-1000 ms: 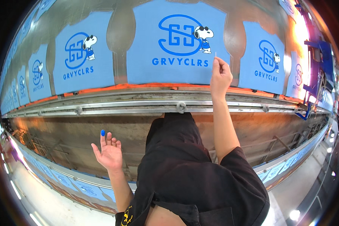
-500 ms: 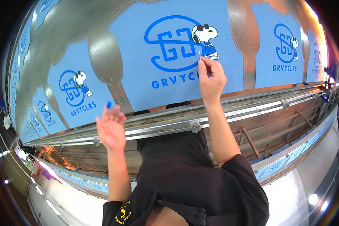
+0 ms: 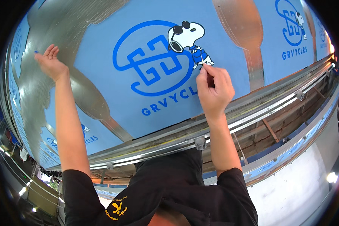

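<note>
Shiny metal table (image 3: 73, 24), blue panel (image 3: 101, 81) flat on it, our right hand (image 3: 216, 88) pinching a skinny white stick (image 3: 202, 59) over the cartoon dog (image 3: 188, 35), left hand (image 3: 52, 63) kinda spread over bare metal.

Long metal rail (image 3: 260, 114) — brown strut (image 3: 270, 130) beneath — bright lamp (image 3: 332, 177) beside pale floor (image 3: 290, 188), lower right
</note>
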The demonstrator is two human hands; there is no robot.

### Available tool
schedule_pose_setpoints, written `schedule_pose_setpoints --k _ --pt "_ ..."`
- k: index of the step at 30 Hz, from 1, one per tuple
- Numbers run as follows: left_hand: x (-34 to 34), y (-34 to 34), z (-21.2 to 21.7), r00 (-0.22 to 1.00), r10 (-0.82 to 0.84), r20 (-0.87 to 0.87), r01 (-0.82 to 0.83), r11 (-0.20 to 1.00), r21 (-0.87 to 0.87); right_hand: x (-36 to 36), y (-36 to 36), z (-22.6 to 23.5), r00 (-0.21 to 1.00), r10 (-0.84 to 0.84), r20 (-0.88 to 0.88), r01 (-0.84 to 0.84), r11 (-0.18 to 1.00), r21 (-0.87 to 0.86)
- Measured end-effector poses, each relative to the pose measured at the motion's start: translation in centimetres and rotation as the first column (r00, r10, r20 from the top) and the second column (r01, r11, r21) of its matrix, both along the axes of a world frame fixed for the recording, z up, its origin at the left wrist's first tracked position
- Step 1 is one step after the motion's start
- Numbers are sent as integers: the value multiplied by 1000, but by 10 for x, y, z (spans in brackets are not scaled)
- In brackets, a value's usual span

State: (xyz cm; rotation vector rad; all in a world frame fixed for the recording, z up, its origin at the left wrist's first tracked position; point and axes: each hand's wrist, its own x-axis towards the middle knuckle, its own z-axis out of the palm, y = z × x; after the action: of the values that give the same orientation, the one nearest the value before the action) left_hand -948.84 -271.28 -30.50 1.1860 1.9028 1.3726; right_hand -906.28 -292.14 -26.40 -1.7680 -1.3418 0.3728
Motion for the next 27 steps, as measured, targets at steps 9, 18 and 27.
schedule_pose_setpoints --k 9,18,27 --pt "4 -8 -2 990 -71 -119 68 997 -30 -4 -6 -8 997 -31 67 34 998 -44" --pt "4 -8 -1 992 -73 -105 73 997 -2 -5 0 -14 994 -41 101 40 999 21" --pt "1 -8 -4 993 -77 -86 78 997 9 -4 0 -16 994 -39 100 37 999 22"
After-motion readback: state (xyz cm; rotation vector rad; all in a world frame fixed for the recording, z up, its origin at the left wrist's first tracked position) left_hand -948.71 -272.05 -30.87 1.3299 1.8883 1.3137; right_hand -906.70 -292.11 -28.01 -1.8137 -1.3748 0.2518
